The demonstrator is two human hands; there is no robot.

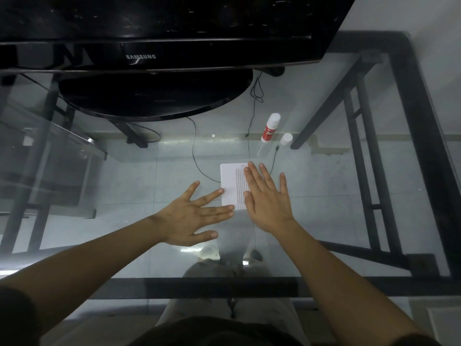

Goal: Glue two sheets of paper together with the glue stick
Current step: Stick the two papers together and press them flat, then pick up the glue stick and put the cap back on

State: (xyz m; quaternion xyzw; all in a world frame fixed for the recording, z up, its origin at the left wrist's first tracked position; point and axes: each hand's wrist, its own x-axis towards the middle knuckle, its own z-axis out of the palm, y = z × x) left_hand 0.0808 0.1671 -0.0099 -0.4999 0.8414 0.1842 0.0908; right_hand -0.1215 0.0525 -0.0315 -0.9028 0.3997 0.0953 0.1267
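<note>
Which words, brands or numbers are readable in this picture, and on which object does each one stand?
"SAMSUNG": on the monitor's lower bezel.
Glue stick: white lettering on the red label, too blurred to read.
Paper: columns of small print and a heading, too small to read.

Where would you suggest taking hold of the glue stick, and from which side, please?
Take the glue stick around its red-labelled barrel, a sideways grip coming from the near right, probably with the right hand. It stands upright on the glass table with its cap off beside it, so the white upper end may be bare glue; keep fingers off it. The cap and cable lie close by.
</note>
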